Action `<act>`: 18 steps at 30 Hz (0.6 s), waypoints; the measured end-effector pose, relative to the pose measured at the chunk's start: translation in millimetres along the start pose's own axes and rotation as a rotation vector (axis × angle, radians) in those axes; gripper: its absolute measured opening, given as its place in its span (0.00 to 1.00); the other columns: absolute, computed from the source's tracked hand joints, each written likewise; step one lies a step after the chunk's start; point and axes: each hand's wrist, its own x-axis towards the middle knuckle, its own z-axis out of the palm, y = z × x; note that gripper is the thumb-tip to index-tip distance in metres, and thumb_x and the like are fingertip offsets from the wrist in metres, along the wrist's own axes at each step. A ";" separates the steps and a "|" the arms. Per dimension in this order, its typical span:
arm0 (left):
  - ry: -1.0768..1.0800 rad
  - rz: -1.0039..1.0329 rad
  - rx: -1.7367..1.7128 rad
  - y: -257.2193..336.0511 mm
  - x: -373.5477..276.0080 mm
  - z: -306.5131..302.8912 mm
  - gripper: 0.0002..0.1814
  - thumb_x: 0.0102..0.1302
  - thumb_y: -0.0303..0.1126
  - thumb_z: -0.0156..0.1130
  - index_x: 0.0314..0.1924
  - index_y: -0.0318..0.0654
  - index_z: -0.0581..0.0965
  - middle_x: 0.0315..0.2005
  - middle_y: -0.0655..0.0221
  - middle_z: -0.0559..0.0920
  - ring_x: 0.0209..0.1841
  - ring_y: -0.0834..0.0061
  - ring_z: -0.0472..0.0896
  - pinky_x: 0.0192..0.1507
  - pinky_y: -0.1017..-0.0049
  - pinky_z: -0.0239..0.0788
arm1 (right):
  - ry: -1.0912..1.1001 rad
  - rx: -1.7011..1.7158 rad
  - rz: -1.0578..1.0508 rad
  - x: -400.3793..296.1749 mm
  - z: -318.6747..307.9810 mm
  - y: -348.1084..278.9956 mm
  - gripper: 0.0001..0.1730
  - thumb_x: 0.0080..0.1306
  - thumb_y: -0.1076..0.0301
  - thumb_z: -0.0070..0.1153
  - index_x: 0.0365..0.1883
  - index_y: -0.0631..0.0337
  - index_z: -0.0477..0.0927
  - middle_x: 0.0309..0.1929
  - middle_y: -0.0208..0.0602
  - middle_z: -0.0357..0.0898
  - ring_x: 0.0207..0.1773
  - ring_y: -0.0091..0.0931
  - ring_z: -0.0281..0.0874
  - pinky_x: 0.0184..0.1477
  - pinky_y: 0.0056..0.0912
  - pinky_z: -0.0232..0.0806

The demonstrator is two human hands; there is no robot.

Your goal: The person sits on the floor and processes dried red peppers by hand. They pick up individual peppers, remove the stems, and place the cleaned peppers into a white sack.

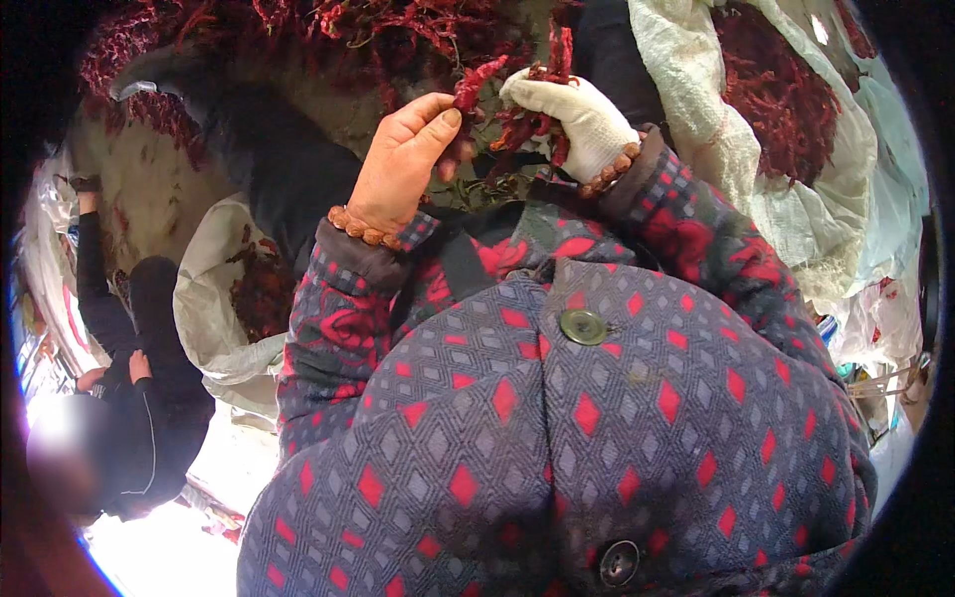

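My bare left hand (pixel 406 157) pinches a dried red chili pepper (pixel 479 80) between thumb and fingers, its wrinkled tip pointing up. Beside it, my right hand (pixel 578 112), in a white knitted glove, is closed around a small bunch of dried chilies (pixel 556 56). Some of that bunch sticks up above the fingers and some hangs below the palm. The two hands are close together in front of my chest. Under them lie loose stems and leafy scraps (pixel 474 192), partly hidden by my hands and coat.
A heap of dried chilies (pixel 373 30) spreads across the floor ahead. Open woven sacks holding chilies stand at right (pixel 686 89) and left (pixel 201 298). My dark-trousered leg (pixel 276 142) extends left. Another person (pixel 160 418) in dark clothes sits at far left.
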 end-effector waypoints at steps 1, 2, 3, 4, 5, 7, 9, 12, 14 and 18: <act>0.034 0.016 -0.002 0.4 0.3 1.4 0.11 0.65 0.33 0.47 0.40 0.33 0.72 0.22 0.75 0.75 0.20 0.90 0.67 0.21 0.88 0.57 | 0.022 -0.009 0.002 0.2 0.4 -0.4 0.09 0.59 0.67 0.51 0.35 0.61 0.75 0.33 0.31 0.77 0.36 0.23 0.76 0.38 0.26 0.69; 0.029 0.033 0.003 -0.3 1.1 -0.2 0.11 0.65 0.33 0.48 0.40 0.34 0.72 0.22 0.74 0.75 0.20 0.89 0.68 0.22 0.87 0.59 | 0.012 -0.035 -0.014 -0.9 2.5 -2.4 0.09 0.59 0.68 0.51 0.37 0.61 0.75 0.33 0.30 0.76 0.36 0.22 0.75 0.38 0.25 0.69; 0.024 0.049 0.005 -2.0 2.7 -2.3 0.11 0.64 0.34 0.49 0.40 0.34 0.72 0.21 0.73 0.75 0.20 0.87 0.69 0.22 0.85 0.60 | -0.017 -0.085 -0.037 0.0 2.5 -1.9 0.10 0.58 0.66 0.52 0.37 0.60 0.75 0.33 0.29 0.76 0.36 0.21 0.74 0.38 0.24 0.68; 0.018 0.065 0.008 -3.4 3.5 -3.4 0.11 0.64 0.34 0.49 0.40 0.34 0.73 0.21 0.72 0.76 0.20 0.85 0.69 0.23 0.83 0.61 | -0.046 -0.135 -0.060 1.5 2.1 -1.0 0.12 0.58 0.64 0.53 0.37 0.60 0.76 0.33 0.28 0.76 0.36 0.20 0.74 0.38 0.23 0.67; 0.062 0.154 0.271 -4.7 3.5 -2.0 0.10 0.63 0.33 0.50 0.40 0.34 0.72 0.22 0.70 0.76 0.21 0.81 0.71 0.23 0.80 0.63 | -0.076 -0.186 -0.082 2.6 2.5 -0.4 0.13 0.57 0.63 0.54 0.37 0.59 0.77 0.33 0.27 0.77 0.36 0.19 0.73 0.37 0.22 0.66; 0.140 0.337 0.796 -7.4 7.1 6.1 0.10 0.60 0.32 0.52 0.39 0.35 0.72 0.24 0.65 0.77 0.23 0.73 0.74 0.25 0.74 0.66 | -0.005 -0.321 -0.082 -0.3 11.0 -1.8 0.15 0.56 0.61 0.56 0.37 0.61 0.77 0.31 0.27 0.76 0.34 0.18 0.72 0.36 0.22 0.64; 0.123 0.540 1.313 -4.3 3.8 15.7 0.08 0.55 0.30 0.52 0.36 0.37 0.71 0.30 0.58 0.76 0.30 0.57 0.76 0.27 0.64 0.67 | 0.018 -0.437 -0.201 8.5 6.1 6.0 0.16 0.54 0.61 0.57 0.35 0.63 0.77 0.29 0.27 0.76 0.32 0.17 0.70 0.35 0.22 0.63; 0.159 0.503 1.216 -3.9 3.3 19.2 0.08 0.56 0.27 0.52 0.36 0.36 0.72 0.28 0.58 0.77 0.29 0.59 0.76 0.28 0.69 0.68 | 0.060 -0.287 -0.122 11.7 5.1 5.1 0.15 0.54 0.62 0.57 0.35 0.63 0.77 0.30 0.28 0.76 0.32 0.18 0.71 0.36 0.23 0.64; 0.231 0.497 0.887 -9.8 4.7 8.3 0.07 0.56 0.25 0.52 0.36 0.35 0.73 0.26 0.59 0.77 0.27 0.63 0.77 0.29 0.72 0.68 | 0.024 0.010 -0.155 1.9 5.3 2.3 0.12 0.57 0.64 0.53 0.37 0.63 0.76 0.33 0.31 0.77 0.35 0.22 0.74 0.38 0.25 0.66; 0.309 0.272 0.659 -10.4 -3.7 -15.6 0.06 0.61 0.24 0.49 0.35 0.35 0.74 0.21 0.71 0.76 0.23 0.85 0.72 0.27 0.83 0.64 | 0.066 0.144 0.005 2.6 -3.1 0.9 0.12 0.60 0.66 0.49 0.39 0.64 0.75 0.35 0.34 0.77 0.37 0.24 0.75 0.42 0.28 0.68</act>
